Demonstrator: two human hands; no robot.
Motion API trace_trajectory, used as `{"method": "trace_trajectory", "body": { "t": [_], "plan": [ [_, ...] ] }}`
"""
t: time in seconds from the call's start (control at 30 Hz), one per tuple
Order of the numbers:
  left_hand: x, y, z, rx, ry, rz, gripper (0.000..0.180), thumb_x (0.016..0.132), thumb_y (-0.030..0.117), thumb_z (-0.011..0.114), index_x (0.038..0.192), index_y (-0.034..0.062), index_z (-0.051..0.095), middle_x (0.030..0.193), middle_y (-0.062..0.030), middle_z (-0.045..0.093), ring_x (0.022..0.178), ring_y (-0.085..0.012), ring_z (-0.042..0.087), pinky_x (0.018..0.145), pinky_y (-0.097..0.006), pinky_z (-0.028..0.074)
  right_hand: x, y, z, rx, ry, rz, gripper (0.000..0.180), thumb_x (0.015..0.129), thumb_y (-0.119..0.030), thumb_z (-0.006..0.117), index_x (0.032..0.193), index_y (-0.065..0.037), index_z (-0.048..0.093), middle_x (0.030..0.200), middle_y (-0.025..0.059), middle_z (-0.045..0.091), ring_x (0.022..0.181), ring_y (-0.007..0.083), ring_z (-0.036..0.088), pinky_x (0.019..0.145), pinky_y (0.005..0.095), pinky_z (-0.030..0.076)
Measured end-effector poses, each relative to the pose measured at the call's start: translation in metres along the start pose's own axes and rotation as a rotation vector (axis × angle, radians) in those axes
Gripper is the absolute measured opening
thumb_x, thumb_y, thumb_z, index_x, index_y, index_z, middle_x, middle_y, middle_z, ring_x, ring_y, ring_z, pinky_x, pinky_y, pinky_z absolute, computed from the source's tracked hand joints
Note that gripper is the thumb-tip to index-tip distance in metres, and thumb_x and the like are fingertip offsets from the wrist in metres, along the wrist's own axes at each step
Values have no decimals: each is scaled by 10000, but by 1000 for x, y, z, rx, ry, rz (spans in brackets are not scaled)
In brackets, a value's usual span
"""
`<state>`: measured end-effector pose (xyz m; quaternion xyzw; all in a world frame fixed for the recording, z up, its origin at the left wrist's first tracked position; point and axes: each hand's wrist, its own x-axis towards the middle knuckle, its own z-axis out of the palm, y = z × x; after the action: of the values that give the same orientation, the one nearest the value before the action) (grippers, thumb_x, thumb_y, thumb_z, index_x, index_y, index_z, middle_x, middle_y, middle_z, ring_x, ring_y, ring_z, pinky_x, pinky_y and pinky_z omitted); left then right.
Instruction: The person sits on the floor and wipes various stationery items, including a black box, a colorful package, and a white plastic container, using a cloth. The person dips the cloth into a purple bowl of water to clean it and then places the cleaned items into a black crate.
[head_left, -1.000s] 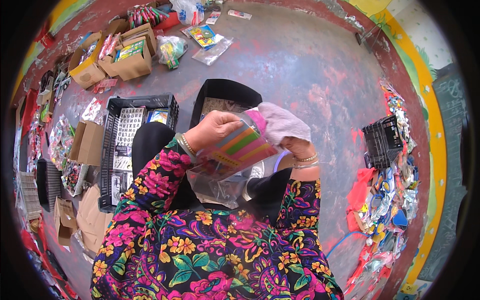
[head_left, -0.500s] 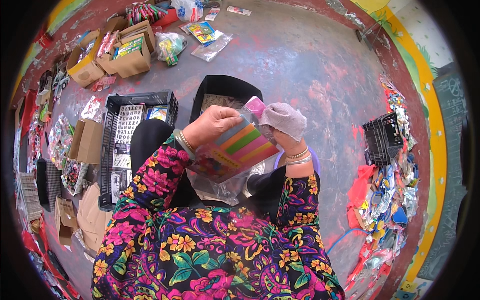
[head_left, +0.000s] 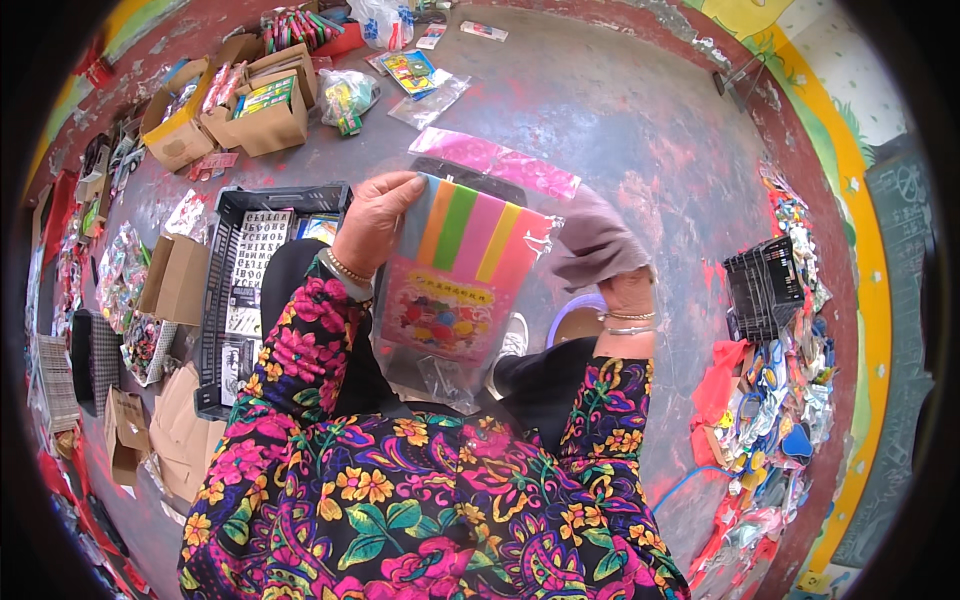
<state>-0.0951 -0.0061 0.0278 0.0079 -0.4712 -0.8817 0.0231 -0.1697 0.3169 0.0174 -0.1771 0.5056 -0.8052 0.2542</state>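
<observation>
I hold up a clear plastic packet of coloured sheets [head_left: 470, 260], striped grey, orange, green, pink and yellow, with a pink label card at its lower half. My left hand [head_left: 375, 220] grips the packet's top left corner. My right hand [head_left: 610, 265], wearing a grey cloth glove and bracelets at the wrist, is at the packet's right edge. A clear bag [head_left: 440, 375] hangs below the packet over my lap. Behind it lies a pink-edged clear packet [head_left: 500, 160] on the floor.
A black plastic crate [head_left: 245, 290] with letter sheets stands at my left. Cardboard boxes [head_left: 255, 110] with goods sit at the far left. Another black crate [head_left: 765, 290] and a heap of colourful items [head_left: 780, 400] line the right wall. Flat cartons [head_left: 175, 280] lie left.
The packet has been raised and turned upright to face me. My left hand shifted to its top left corner, and my gloved right hand moved out to the right edge.
</observation>
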Motion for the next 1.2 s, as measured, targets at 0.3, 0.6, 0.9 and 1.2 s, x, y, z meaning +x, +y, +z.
{"method": "trace_trajectory", "body": {
  "t": [0.3, 0.6, 0.9, 1.2],
  "plan": [
    [1, -25, 10, 375, -38, 2, 207, 892, 151, 534, 966, -28, 607, 814, -7, 620, 714, -53, 554, 635, -189, 450, 24, 47, 48, 233, 274, -150, 153, 838, -17, 550, 988, -40, 567, 925, 27, 596, 819, 134, 587, 713, 260, 493],
    [4, -41, 21, 292, -60, -48, 200, 901, 134, 514, 981, -31, 593, 847, -18, 624, 730, -69, 575, 659, -192, 461, 32, 61, 53, 356, 571, -296, 93, 858, -41, 547, 927, -77, 596, 893, 2, 601, 804, 100, 576, 713, 234, 477],
    [3, -39, 27, 318, -84, -16, 199, 901, 146, 519, 972, -22, 598, 830, 8, 611, 717, -43, 554, 635, -180, 449, 39, 60, 53, 306, 689, -419, 51, 853, -55, 566, 879, -50, 610, 860, -14, 596, 785, 106, 566, 696, 241, 470],
    [0, -18, 18, 199, 35, -59, 191, 883, 128, 536, 955, -35, 605, 825, -13, 615, 710, -63, 556, 633, -193, 449, 38, 38, -6, 520, 663, -323, 128, 876, -160, 541, 922, -55, 599, 910, 37, 620, 843, 179, 586, 785, 319, 476]
  ]
}}
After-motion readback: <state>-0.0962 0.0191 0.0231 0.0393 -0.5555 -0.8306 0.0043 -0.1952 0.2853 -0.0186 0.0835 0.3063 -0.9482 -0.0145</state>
